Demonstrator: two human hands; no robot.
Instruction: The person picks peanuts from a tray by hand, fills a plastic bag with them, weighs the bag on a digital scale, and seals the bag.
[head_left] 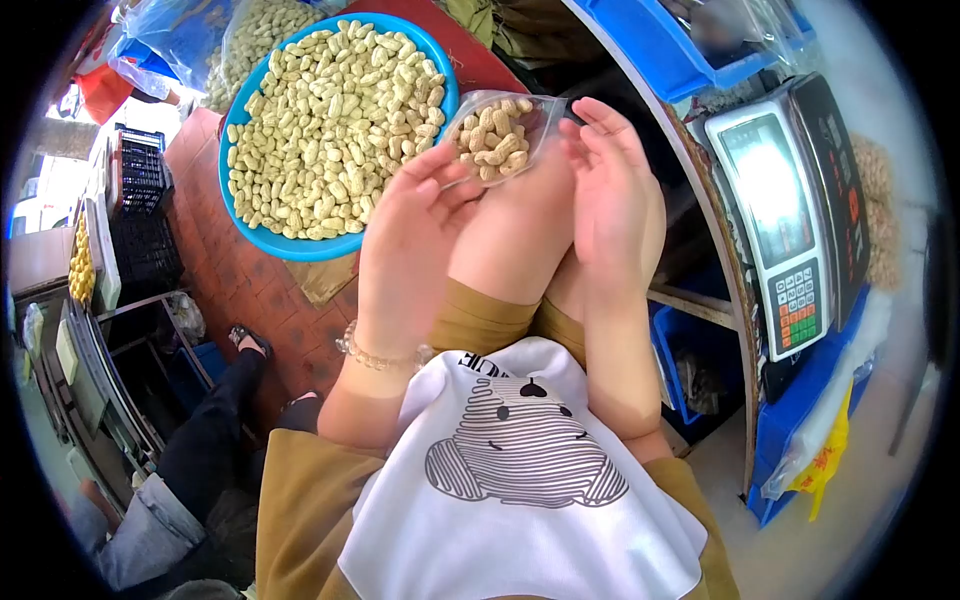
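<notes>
A clear plastic bag with peanuts in it lies over my knees, beside the right rim of a round blue basin full of unshelled peanuts. At the bag's lower left edge is my left hand, its fingers curled against the plastic; a beaded bracelet is on that wrist. My right hand is raised at the bag's right side, slightly blurred, with its fingers bent towards the bag. Whether it pinches the bag's edge cannot be made out.
A digital scale stands on the right beside a blue tray. Black crates are stacked at the left. Another person's leg shows at the lower left. A yellow bag hangs at the lower right.
</notes>
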